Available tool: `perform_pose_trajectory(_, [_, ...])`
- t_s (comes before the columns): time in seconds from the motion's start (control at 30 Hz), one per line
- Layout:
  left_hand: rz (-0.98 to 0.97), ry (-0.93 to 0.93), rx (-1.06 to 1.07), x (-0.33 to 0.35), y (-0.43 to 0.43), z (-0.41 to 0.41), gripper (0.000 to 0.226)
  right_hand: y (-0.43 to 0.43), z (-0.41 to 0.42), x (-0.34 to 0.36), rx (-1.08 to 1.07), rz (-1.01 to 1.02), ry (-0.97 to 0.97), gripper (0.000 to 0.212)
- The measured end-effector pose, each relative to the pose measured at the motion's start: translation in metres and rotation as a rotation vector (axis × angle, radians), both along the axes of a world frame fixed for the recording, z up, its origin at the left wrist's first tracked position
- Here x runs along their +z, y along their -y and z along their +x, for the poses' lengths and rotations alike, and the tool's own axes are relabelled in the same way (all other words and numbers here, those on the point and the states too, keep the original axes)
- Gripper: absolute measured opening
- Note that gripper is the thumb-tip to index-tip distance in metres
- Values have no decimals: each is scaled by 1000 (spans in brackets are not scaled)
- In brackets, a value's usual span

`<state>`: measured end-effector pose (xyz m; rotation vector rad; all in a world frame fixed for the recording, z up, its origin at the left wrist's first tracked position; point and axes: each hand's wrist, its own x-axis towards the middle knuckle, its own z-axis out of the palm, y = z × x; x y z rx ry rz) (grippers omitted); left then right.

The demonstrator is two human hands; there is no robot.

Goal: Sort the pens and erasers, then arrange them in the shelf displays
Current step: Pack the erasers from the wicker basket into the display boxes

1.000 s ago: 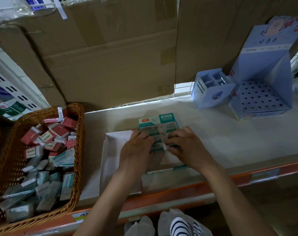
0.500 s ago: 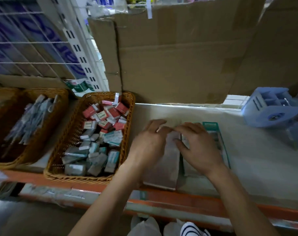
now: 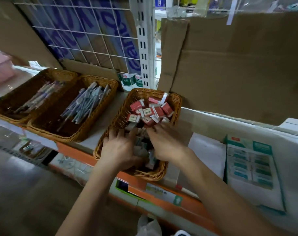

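Left hand (image 3: 120, 149), right hand (image 3: 167, 144) shifted into woven basket (image 3: 150, 176) — boxy erasers (image 3: 149, 111).

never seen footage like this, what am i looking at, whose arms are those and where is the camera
There is no machine here. A person works with two bare hands, and the camera sits on their head, looking forward and down, so the arms come in from the bottom edge. On the shelf stand two pen baskets on the left, filled with pens, and an eraser basket with red erasers at its far end. The left hand and right hand both reach into it. Whether they hold anything is hidden. A teal box lies to the right, with cardboard behind.
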<state>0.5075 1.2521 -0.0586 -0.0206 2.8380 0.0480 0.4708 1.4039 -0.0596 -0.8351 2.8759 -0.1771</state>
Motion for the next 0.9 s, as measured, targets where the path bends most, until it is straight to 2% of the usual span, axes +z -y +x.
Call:
perform_pose_trajectory(0.07, [-18,31,-13,3,0,-7,95,9,-7,0,-16,82,-23,53])
perform_pose_trajectory(0.17, [26,98,19,5,-2,-14,87,13,-11,0,-15,29,-72,48])
perform_pose_trajectory(0.27, [6,61,79,4,-13,-13,74,9,-8,-3,-8,0,-119,46])
perform_pose_trajectory(0.4, [40,-62,181,-1,-26,-8,52,6,-8,-11,-25,-37,-154,38])
perform_pose_trajectory(0.5, [156,-171,235,0,-25,-7,38,5,-8,-16,-41,-184,-115,51])
perform_pose_trajectory(0.63, [306,-304,276,0,-22,-6,33,1,-7,-16,-85,-380,-56,68])
perform_pose_trajectory(0.83, [558,-651,277,-5,-17,-6,27,-1,-8,-13,-70,-454,-32,67])
perform_pose_trajectory(0.9, [674,-726,289,-2,-16,-8,24,-4,-8,-6,-89,-599,44,60])
